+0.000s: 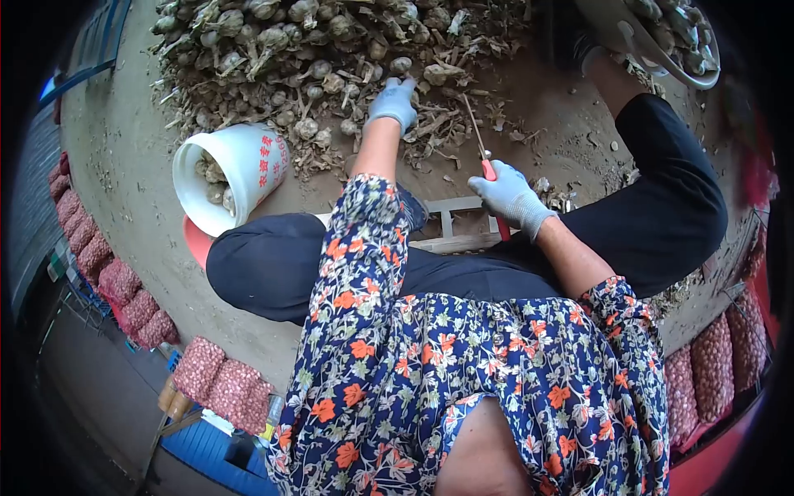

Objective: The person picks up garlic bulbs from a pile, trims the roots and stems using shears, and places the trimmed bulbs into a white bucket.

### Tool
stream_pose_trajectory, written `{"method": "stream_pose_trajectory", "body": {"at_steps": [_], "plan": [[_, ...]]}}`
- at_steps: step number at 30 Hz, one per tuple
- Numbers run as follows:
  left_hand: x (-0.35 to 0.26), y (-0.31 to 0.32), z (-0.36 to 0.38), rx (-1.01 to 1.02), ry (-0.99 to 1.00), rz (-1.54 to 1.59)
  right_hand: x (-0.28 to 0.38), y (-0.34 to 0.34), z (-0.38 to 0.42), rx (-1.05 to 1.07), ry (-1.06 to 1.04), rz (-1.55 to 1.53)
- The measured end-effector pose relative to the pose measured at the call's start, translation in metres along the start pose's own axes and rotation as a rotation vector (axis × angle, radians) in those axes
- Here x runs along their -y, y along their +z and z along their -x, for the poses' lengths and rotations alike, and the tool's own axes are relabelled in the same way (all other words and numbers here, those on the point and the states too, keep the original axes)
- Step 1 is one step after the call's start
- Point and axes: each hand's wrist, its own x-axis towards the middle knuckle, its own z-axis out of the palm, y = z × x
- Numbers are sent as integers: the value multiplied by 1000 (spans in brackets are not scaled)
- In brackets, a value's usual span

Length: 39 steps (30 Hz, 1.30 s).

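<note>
Your blouse is navy with orange and pale florals, your trousers dark, your gloves whitish-grey. Your tool handle is red; the white bucket bears red lettering; sacks show mottled pink.

Dusty floor, large heap of garlic bulbs, scattered dry scraps

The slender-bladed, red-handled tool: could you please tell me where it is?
The red-handled tool is right of centre in the head view, in the gloved right hand, pointing toward the garlic heap.
</note>
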Motion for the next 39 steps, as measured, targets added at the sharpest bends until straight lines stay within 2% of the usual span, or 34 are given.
{"method": "stream_pose_trajectory", "body": {"at_steps": [2,3,4,6,8,11,14,15,18,19,22,23,26,27,28,30,32,34,36,38,39], "plan": [[-12,5,-1,77,-224,50,-3,3,0,-36,-61,120],[-10,6,3,-16,-220,97,-3,1,0,52,-53,169],[-8,7,8,-10,-213,94,-1,1,2,50,-45,163],[-9,-5,29,-251,-214,217,8,4,5,78,-61,290],[-11,-21,47,-278,-224,237,18,5,8,63,-82,302],[-19,-36,64,-343,-155,266,24,9,4,-150,-190,341],[-19,-39,71,-320,-105,404,29,0,6,-124,-186,365],[-20,-39,73,-326,-101,404,23,4,4,-197,-241,344],[-18,-39,85,-92,-158,1316,13,6,3,-249,-286,231],[-15,-41,87,-103,-153,1313,11,4,3,-254,-297,232],[-7,-39,94,69,376,1875,10,-6,15,-208,-322,261],[-11,-43,95,66,480,1920,11,-9,17,-214,-326,255],[-14,-58,104,97,481,1910,12,-14,22,-239,-357,320],[-18,-59,104,-49,414,1784,9,-15,22,-297,-436,405],[-18,-60,107,-49,410,1783,8,-15,22,-355,-514,491],[-19,-65,117,-211,404,1553,10,-17,25,-352,-491,525],[-18,-69,124,-212,377,1481,10,-19,28,-377,-482,536],[-21,-71,130,-329,372,1120,15,-19,31,-364,-456,512],[-27,-76,136,-294,369,1116,22,-19,32,-387,-538,567],[-29,-79,139,-353,477,814,27,-19,36,-381,-538,603],[-27,-80,139,-349,469,758,27,-19,35,-332,-535,619]]}}
